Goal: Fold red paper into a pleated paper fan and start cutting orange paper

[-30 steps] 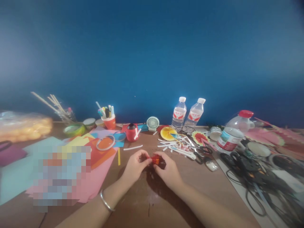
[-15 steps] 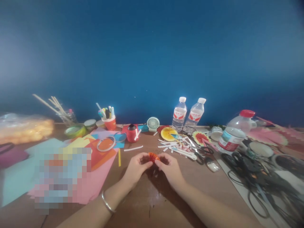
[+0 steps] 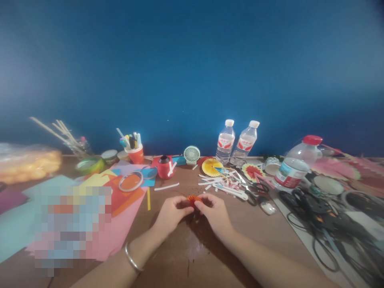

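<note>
Between my two hands is a small orange-red pleated paper fan (image 3: 194, 202), held over the brown table (image 3: 192, 244). My left hand (image 3: 174, 210) pinches its left side between thumb and fingers. At its right side, my right hand (image 3: 213, 209) grips it the same way, with the thumb low on the folds. The pleats spread upward between the thumbs. Just beyond my hands lie white paper strips (image 3: 237, 182), a yellow pleated paper rosette (image 3: 211, 167) and a red one with a pale edge (image 3: 253, 172).
Coloured paper sheets (image 3: 129, 224) cover the left side. A red jar (image 3: 165, 168), a pen cup (image 3: 135, 154) and a mini fan (image 3: 191, 155) stand at the back. On the right are scissors (image 3: 252, 197), water bottles (image 3: 225, 144), a big red-capped bottle (image 3: 294, 164) and black cables (image 3: 318, 216).
The view has shifted slightly, so the table items sit a little further left. Both hands keep hold of the paper fan, whose pleats look a little more evenly spread.
</note>
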